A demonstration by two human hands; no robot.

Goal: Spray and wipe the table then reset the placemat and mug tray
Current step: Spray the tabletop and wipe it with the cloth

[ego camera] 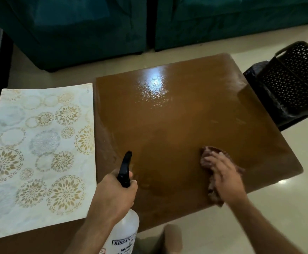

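Head view. We see the brown table (177, 116), its glossy top catching a bright reflection toward the far side. The left hand (113, 195) grips the neck of a clear spray bottle (125, 230), fingers curled round it below the black trigger head (124, 167), whose nozzle points out over the tabletop. The right hand (222, 173) lies with fingers straight and spread, pressing a reddish-brown cloth (213, 191) against the table near its front right edge. We note the patterned placemat (39, 153) lying flat just beside the table's left edge. A black perforated basket (292, 79) stands past the far right corner; a teal sofa (94, 24) lies beyond.
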